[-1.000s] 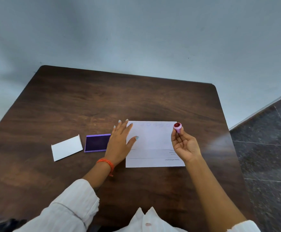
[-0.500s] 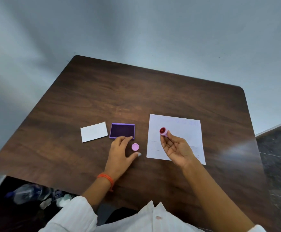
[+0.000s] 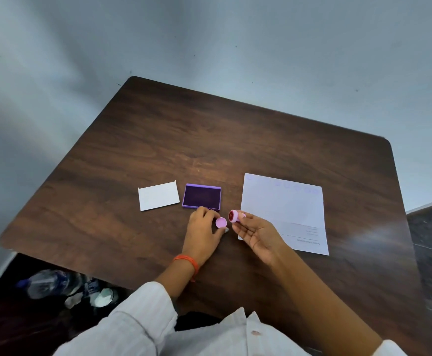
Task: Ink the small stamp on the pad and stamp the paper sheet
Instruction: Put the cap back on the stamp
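Note:
My right hand [image 3: 254,233] holds a small pink stamp [image 3: 236,216] by its body, its dark red face turned toward the left. My left hand [image 3: 202,233] rests on the table with its fingertips around a small round pink cap [image 3: 220,222], just in front of the open purple ink pad [image 3: 202,196]. The white paper sheet [image 3: 286,211] lies flat to the right of both hands, with faint round marks along its far edge and printed lines near its front edge. The stamp is about a hand's width from the pad and off the sheet's left edge.
A white card-like lid [image 3: 158,196] lies left of the ink pad. The dark wooden table [image 3: 209,140] ends near my body and at a rounded right corner. Plastic bottles and litter [image 3: 63,286] sit on the floor below the table's left front.
My right hand has carried the stamp leftward, off the sheet toward the pad. My left hand left the sheet and closed around the pink cap. The head view has swung left.

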